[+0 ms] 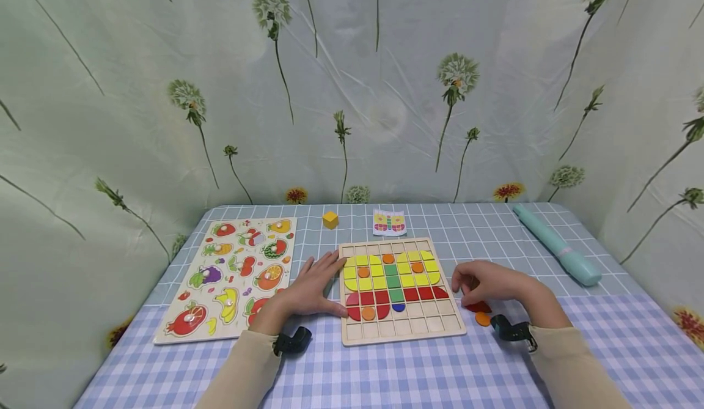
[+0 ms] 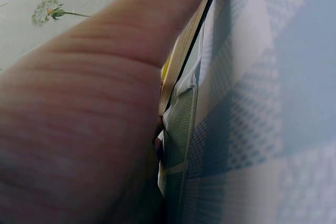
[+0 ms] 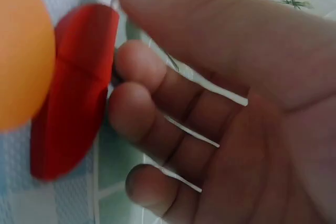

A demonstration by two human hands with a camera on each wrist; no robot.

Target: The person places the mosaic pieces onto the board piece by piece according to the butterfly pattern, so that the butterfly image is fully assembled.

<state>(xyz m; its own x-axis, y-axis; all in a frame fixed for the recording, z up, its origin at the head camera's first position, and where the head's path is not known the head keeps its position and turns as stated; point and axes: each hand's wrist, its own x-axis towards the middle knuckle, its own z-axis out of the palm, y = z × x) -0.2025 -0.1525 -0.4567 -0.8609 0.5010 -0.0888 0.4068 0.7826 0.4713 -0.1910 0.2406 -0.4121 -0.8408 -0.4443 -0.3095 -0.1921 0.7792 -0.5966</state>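
A wooden grid board (image 1: 404, 331) lies mid-table, filled with yellow, red, green, orange and blue flat pieces in a butterfly-like pattern. My left hand (image 1: 309, 288) rests at its left edge, fingers spread and thumb touching the frame. In the left wrist view the palm side (image 2: 84, 124) hides most of the board. To the right of the board, my right hand (image 1: 492, 283) hovers low with bent fingers beside red pieces (image 3: 79, 87). An orange disc (image 1: 483, 319) lies by them. The thumb hides the index fingertip, so I cannot tell whether anything is pinched.
On the left lies a fruit knob puzzle (image 1: 187, 296). Behind the board are a yellow cube (image 1: 330, 219) and a small butterfly picture card (image 1: 389, 222). A teal tube-like object (image 1: 561, 247) lies at back right. A flowered curtain (image 1: 385, 121) hangs behind.
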